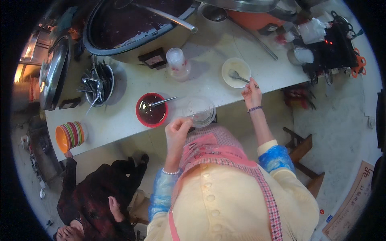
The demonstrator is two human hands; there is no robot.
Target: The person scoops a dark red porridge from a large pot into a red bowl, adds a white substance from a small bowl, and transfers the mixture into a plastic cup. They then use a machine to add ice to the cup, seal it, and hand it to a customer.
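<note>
My left hand [177,134] is closed, its fingers pinching the rim of a clear round plastic container [201,110] at the table's near edge. Whether this is one piece or several nested cannot be told. To the right, my right hand [252,96] grips the handle of a metal spoon [241,78]. The spoon's bowl rests in a white bowl [228,63] with some pale contents. Beside my left hand, further left, stands a red bowl [166,114] of dark liquid with a metal spoon handle [165,101] leaning out.
Clear plastic cups [175,58] stand mid-table. A large pot [96,52] of dark liquid is behind. At left are a metal bowl of spoons [96,82] and stacked striped bowls [72,135], touched by another person [94,193]. A long ladle [257,42] lies far right.
</note>
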